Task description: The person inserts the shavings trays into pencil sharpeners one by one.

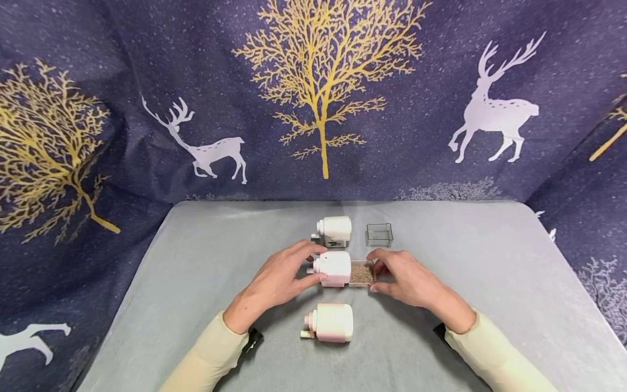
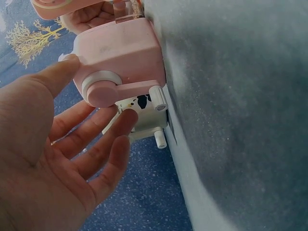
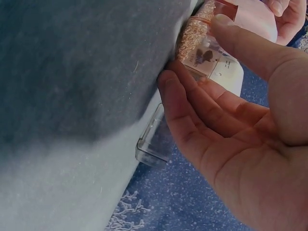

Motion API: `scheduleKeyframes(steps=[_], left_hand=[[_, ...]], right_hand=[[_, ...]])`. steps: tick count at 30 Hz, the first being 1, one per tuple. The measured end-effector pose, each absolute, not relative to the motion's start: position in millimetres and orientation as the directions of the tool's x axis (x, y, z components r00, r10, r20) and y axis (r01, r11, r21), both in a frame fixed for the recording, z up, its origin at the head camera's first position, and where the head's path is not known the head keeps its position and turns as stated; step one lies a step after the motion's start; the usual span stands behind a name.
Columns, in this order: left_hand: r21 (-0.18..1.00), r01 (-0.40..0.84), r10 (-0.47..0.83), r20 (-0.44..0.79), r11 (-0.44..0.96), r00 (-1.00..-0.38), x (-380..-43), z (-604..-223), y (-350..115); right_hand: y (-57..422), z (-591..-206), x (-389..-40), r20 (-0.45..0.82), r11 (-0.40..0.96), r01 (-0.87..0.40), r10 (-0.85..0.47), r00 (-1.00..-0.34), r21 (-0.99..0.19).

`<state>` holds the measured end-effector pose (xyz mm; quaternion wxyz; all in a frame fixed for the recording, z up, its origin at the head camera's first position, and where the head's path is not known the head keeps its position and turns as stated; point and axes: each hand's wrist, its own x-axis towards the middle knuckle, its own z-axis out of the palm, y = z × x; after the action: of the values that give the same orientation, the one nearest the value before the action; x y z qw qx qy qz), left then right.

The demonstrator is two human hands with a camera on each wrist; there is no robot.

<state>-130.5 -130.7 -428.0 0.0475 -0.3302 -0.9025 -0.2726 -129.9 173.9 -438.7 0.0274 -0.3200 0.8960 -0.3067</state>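
A pink crank pencil sharpener [image 1: 335, 267] stands in the middle of the grey table. My left hand [image 1: 281, 275] grips it from the left, thumb near and fingertips at the far side; its crank [image 2: 159, 96] faces that palm. From the sharpener's right side sticks out a clear drawer [image 1: 361, 274] filled with brown pencil shavings [image 3: 195, 36]. Thumb and fingers of my right hand [image 1: 409, 277] pinch the drawer's outer end. How far the drawer still sits inside the body cannot be told.
Behind stands a white sharpener [image 1: 338, 228] with black patches. A separate clear drawer [image 1: 379, 234] lies to its right on the table. Nearer to me is a cream and pink sharpener [image 1: 334, 322]. A dark blue cloth [image 1: 274, 179] with deer and trees hangs past the table's far edge.
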Motion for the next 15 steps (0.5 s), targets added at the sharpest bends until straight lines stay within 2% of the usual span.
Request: scheduleKeyframes(steps=[15], left_hand=[[0.464,0.62,0.581,0.245,0.632,-0.776,-131.1,-427.9,-131.5]], right_hand=[[168.1,-437.5,-130.4,0.131,0.611,-0.547,-0.59,-0.797,-0.573]])
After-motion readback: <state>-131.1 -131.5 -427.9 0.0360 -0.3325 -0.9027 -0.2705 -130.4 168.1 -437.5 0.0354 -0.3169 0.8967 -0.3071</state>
